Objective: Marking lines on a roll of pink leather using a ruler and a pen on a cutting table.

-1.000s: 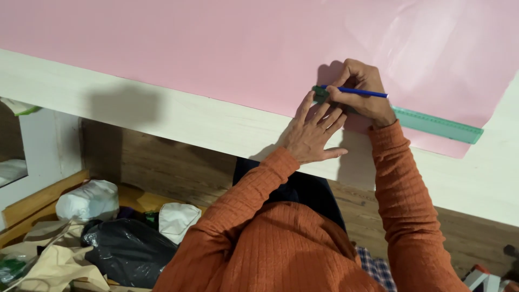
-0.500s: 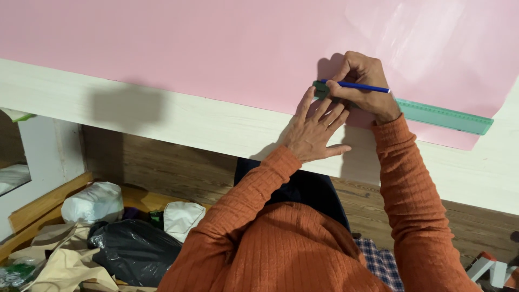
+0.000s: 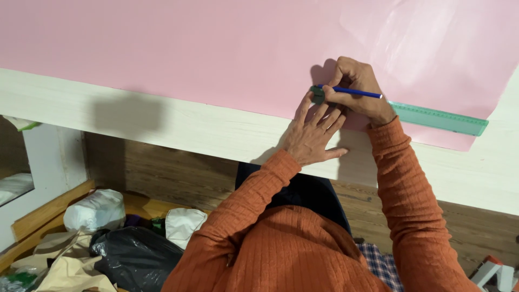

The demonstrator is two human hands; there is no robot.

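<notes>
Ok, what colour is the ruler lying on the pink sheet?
The ruler is translucent green, clearest in the head view, right of the right hand.

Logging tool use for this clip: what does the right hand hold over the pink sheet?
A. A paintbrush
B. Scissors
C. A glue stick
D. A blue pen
D. The right hand grips a slim blue pen beside the green ruler, which the left hand presses flat on the pink sheet.
</notes>
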